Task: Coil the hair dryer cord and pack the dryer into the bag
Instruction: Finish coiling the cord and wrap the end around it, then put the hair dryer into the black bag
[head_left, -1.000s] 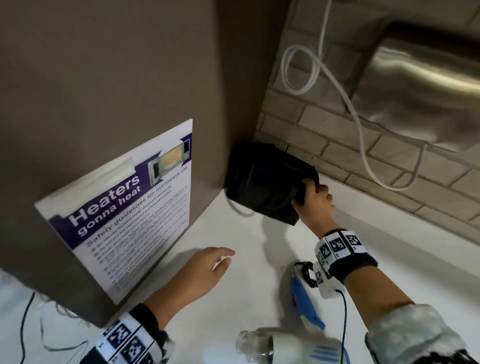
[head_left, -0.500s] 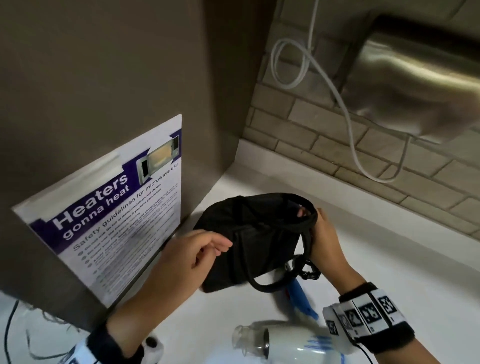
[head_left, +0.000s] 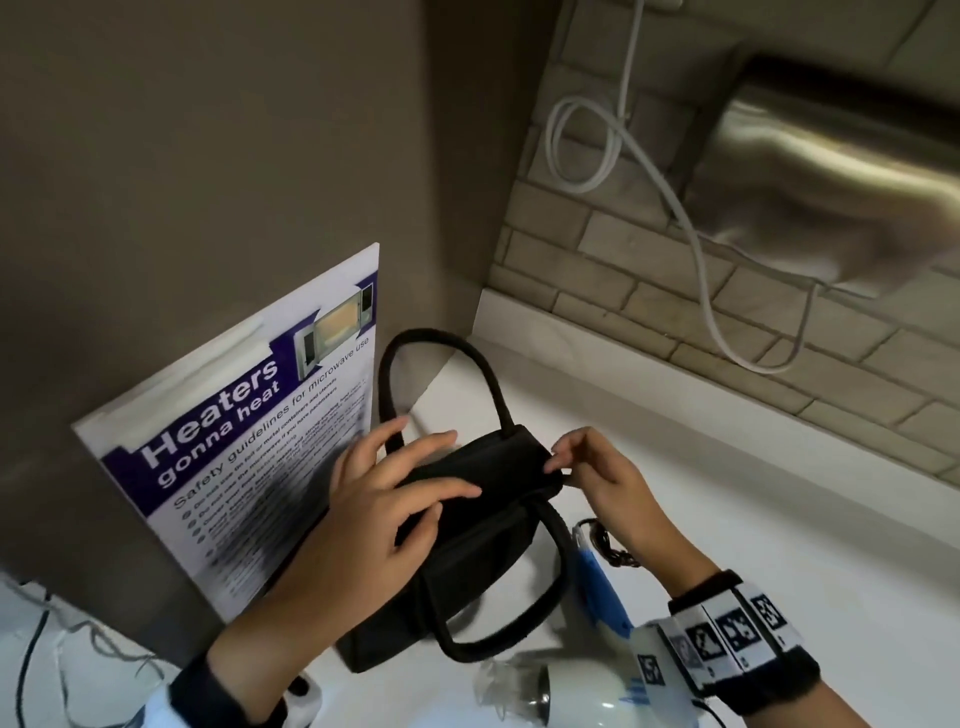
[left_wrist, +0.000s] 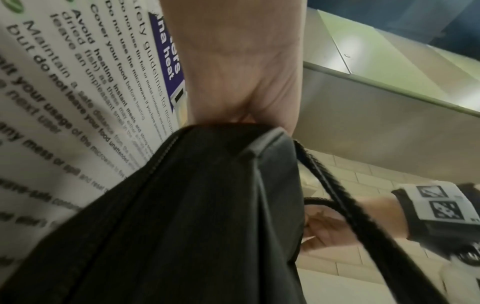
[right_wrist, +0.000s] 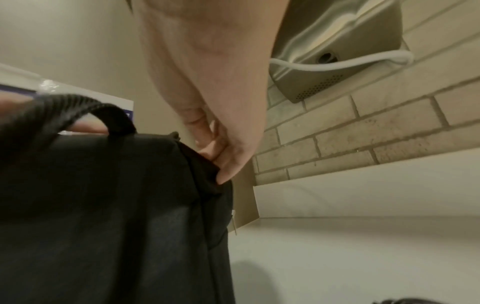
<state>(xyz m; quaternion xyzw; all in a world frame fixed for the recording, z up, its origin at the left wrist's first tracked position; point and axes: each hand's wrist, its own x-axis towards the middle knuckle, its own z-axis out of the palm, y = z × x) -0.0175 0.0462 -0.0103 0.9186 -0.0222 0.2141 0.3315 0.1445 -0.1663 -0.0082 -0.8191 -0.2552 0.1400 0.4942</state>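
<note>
A black fabric bag (head_left: 467, 551) with two loop handles stands upright on the white counter (head_left: 727, 519), its top closed. My left hand (head_left: 395, 499) lies over the bag's top left with fingers spread, thumb toward the front. My right hand (head_left: 571, 457) pinches the bag's top right corner (right_wrist: 207, 164). The bag (left_wrist: 182, 216) fills the left wrist view. The white and blue hair dryer (head_left: 587, 691) lies on the counter near my right wrist, its folded blue handle (head_left: 597, 587) pointing toward the bag. Its cord is mostly hidden.
A laminated microwave safety sign (head_left: 249, 441) leans on the brown wall at the left. A steel hand dryer (head_left: 831, 192) with a looped white cable (head_left: 613, 145) hangs on the tiled wall behind. Loose dark wires (head_left: 47, 649) lie at the lower left.
The bag was dragged from the back corner toward me and stood upright. My left hand came onto its top, and my right hand shifted to pinch the right corner.
</note>
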